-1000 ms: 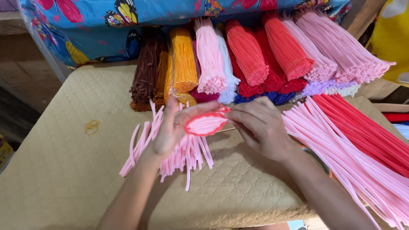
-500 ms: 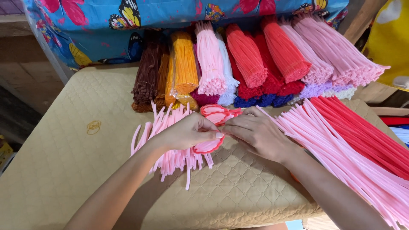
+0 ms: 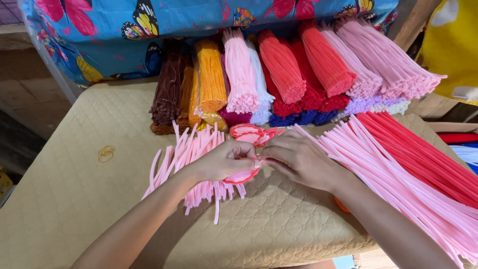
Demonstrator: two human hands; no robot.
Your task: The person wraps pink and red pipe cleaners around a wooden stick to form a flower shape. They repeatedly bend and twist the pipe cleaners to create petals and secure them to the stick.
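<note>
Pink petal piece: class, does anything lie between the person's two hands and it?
Nothing visible does. Both the left hand and the right hand already touch the pink petal piece, pinching it between them above the short pink stems on the quilted pad.

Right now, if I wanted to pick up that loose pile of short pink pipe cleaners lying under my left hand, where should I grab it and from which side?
Probably take the short pink pipe cleaners across their upper middle, coming from above and from the left. They lie flat and fanned on the quilted cushion, tips spreading at both ends, so the middle gathers most. The left hand covers their right part.
</note>
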